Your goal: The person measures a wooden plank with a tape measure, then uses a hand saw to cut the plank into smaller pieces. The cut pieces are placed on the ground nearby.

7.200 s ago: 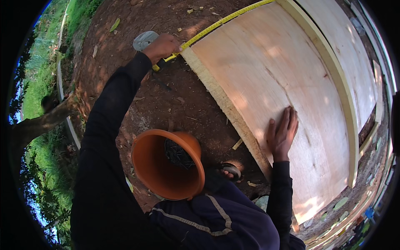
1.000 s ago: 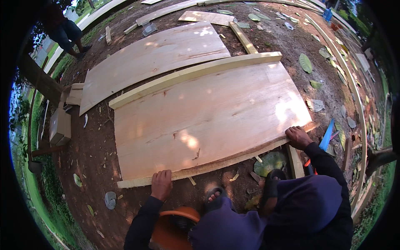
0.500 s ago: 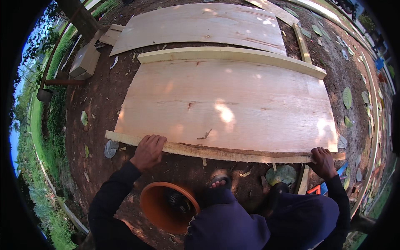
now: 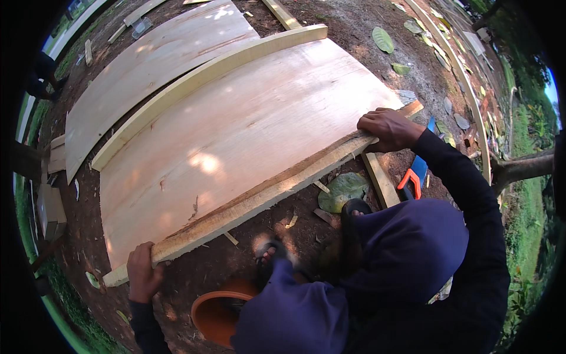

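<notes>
A long wooden batten (image 4: 265,197) with a rough, bark-brown upper edge lies along the near edge of a pale plywood sheet (image 4: 236,135). Near its left end, my left hand (image 4: 144,272) has its fingers wrapped over the batten. Toward the other end my right hand (image 4: 389,128) grips it, the fingers curled over the top. A second, smoother batten (image 4: 203,82) stands on edge along the sheet's far side. The undersides of the battens are hidden.
Another plywood sheet (image 4: 153,65) lies beyond. An orange bucket (image 4: 212,318) stands by my legs. A handsaw (image 4: 417,168) with a blue blade and orange handle lies at right, beside a wood strip (image 4: 382,180). Cardboard boxes (image 4: 52,206) sit at far left.
The view has swung to the right, so the sheets and battens now appear slanted and the handsaw shows more fully. Both hands stay on the near batten.
</notes>
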Motion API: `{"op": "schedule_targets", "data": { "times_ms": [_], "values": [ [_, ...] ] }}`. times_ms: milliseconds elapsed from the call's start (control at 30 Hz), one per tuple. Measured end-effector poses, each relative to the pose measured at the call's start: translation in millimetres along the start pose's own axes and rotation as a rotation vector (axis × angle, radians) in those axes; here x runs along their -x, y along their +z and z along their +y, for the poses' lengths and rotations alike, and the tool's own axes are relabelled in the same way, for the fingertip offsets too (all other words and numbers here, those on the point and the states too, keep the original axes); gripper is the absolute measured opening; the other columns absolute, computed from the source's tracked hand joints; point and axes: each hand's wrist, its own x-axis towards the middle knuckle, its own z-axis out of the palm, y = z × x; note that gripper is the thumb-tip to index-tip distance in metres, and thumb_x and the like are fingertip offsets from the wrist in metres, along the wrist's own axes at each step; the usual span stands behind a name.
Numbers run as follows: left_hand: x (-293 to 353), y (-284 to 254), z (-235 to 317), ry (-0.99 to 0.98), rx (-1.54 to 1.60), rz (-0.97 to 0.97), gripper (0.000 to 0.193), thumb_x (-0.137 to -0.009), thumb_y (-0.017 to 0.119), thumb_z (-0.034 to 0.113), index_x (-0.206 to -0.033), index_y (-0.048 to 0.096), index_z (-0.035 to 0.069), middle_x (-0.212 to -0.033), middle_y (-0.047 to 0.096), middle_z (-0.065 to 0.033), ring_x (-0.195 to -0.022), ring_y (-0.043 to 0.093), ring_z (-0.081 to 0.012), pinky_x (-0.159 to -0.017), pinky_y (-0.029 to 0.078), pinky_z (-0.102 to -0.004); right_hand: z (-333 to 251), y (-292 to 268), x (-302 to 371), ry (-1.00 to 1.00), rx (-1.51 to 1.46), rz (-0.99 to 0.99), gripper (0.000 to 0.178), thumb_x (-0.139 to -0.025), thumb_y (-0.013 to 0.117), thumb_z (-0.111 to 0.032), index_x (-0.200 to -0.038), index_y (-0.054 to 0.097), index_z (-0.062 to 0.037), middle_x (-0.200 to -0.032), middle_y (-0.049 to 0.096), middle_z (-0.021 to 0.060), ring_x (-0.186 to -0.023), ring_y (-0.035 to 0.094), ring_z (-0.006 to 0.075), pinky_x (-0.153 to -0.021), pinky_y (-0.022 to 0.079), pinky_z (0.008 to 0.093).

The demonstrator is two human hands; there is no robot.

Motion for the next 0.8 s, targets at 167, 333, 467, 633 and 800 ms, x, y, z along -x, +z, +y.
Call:
{"op": "schedule_targets", "data": {
  "times_ms": [167,333,467,633,800],
  "values": [
    [1,-46,-5,-0.064,0.048,0.019,0.055,-0.070,0.085,0.014,-0.116,0.057,0.001,-0.106,0.065,-0.0202,-0.099,0.060,-0.0426,-0.085,0.047,-0.0486,-29,-32,-18,-0.003,0.099,0.182,0.059,-0.067,0.089,-0.034,-0.106,0.054,-0.0062,-0.091,0.059,0.0132,-0.088,0.061,0.0380,-0.081,0.047,0.0468],
    [-21,-88,-7,0.058,0.026,-0.059,0.052,-0.079,0.083,0.023,-0.117,0.057,0.000,-0.109,0.066,-0.0204,-0.106,0.062,-0.0423,-0.090,0.049,-0.0491,-20,-49,-21,-0.113,0.220,0.373,0.063,-0.059,0.093,-0.034,-0.098,0.053,-0.0053,-0.084,0.055,0.0130,-0.075,0.060,0.0357,-0.066,0.048,0.0445],
    [-15,-80,-13,0.021,-0.014,0.165,0.051,-0.085,0.075,0.049,-0.100,0.062,0.001,-0.091,0.067,-0.0182,-0.088,0.066,-0.0395,-0.079,0.052,-0.0472,-26,-62,-21,-0.187,0.290,0.437,0.060,-0.056,0.092,-0.034,-0.092,0.053,-0.0059,-0.075,0.054,0.0120,-0.069,0.059,0.0337,-0.060,0.047,0.0445],
    [-12,-92,-33,0.016,-0.177,0.517,0.068,-0.094,0.053,0.069,-0.073,0.060,0.005,-0.062,0.059,-0.0147,-0.061,0.065,-0.0363,-0.058,0.051,-0.0453,-57,-71,-3,-0.158,0.348,0.570,0.065,-0.054,0.089,-0.038,-0.098,0.057,-0.0024,-0.079,0.057,0.0142,-0.069,0.061,0.0352,-0.062,0.049,0.0437],
    [-53,-148,-45,0.116,-0.261,0.668,0.071,-0.099,0.047,0.068,-0.067,0.061,0.006,-0.051,0.051,-0.0150,-0.048,0.055,-0.0343,-0.052,0.044,-0.0466,-34,-92,10,-0.096,0.302,0.627,0.075,-0.062,0.086,-0.044,-0.115,0.057,0.0007,-0.088,0.062,0.0186,-0.075,0.065,0.0403,-0.068,0.052,0.0495]
  ]
}}
